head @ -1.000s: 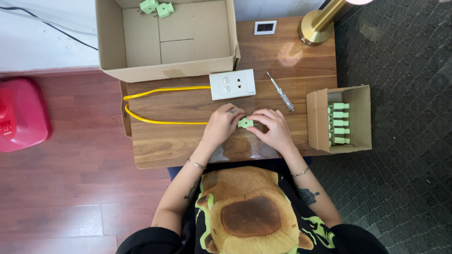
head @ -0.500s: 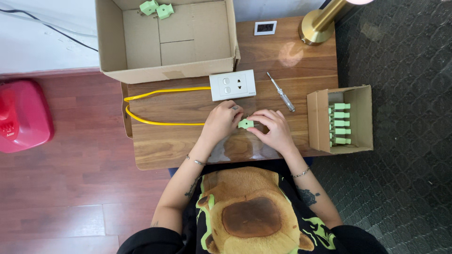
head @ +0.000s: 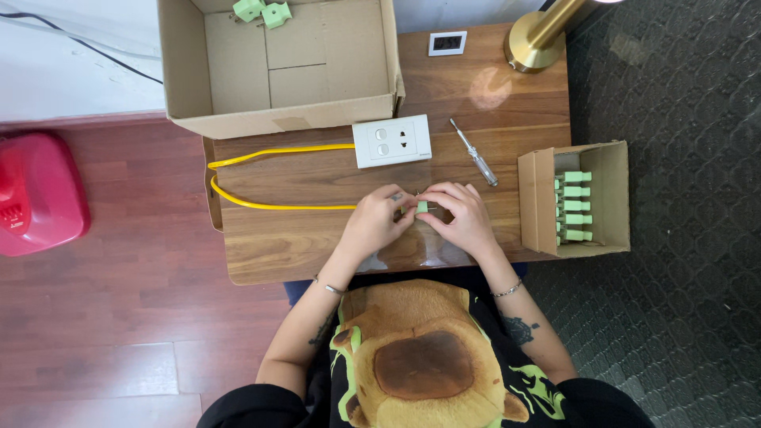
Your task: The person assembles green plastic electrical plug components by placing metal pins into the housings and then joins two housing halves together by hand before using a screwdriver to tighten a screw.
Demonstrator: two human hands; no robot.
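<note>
Near the front edge of the bench (head: 317, 238): both hands meet over a small green connector (head: 422, 207)
Left hand (head: 374, 223): fingers pinched on the left side of the green connector, wrist resting on the wood
Right hand (head: 464, 215): fingers curled over the connector's right side, grasping it from above
Green connector: held between the two hands just above the bench top, mostly covered by fingertips
Change from earlier frames: the hands have stayed in the same spot; the connector shows less than before, as the fingers have closed more tightly around it
Yellow cable (head: 269, 178): looped on the bench left of the hands, one end running toward the left hand; unchanged
White switch plate (head: 393, 140): lying flat beyond the hands, just in front of the large cardboard box (head: 277, 71)
Large cardboard box: open, with two green parts (head: 262, 11) in its far corner
Screwdriver (head: 474, 152): lying on the wood, right of the switch plate
Small cardboard box (head: 577, 198): open at the bench's right edge, holding a row of green connectors
Brass lamp base (head: 533, 49): at the far right corner
Red object (head: 36, 194): on the floor, well to the left
</note>
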